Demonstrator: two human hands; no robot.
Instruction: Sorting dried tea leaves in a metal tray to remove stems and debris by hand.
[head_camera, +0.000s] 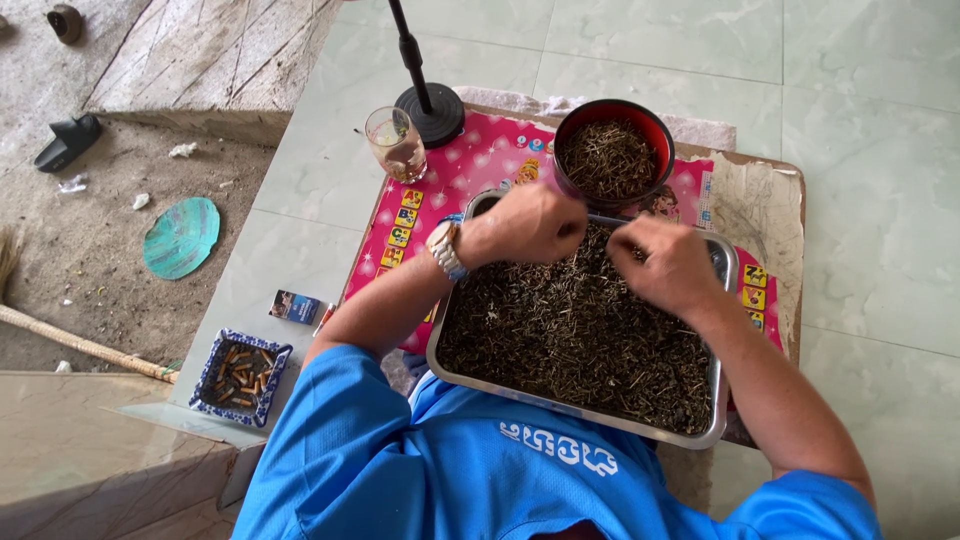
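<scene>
A steel tray (713, 400) full of dark dried stems rests on a low board covered with a pink printed sheet (478, 160). My left hand (530, 222), with a wristwatch on its wrist, hovers over the tray's far edge, fingers pinched on a few dark stems. My right hand (668, 262) sits close beside it over the tray, fingers also pinched on small stems. A red bowl (612, 155) holding more of the same dark pieces stands just beyond the tray, right behind my left hand.
A drinking glass (396, 143) and a black round stand base (432, 110) are at the board's far left. On the tiled floor to the left lie a small blue packet (295, 306) and a patterned dish of cigarette butts (241, 375). A broom handle (80, 345) lies on bare ground.
</scene>
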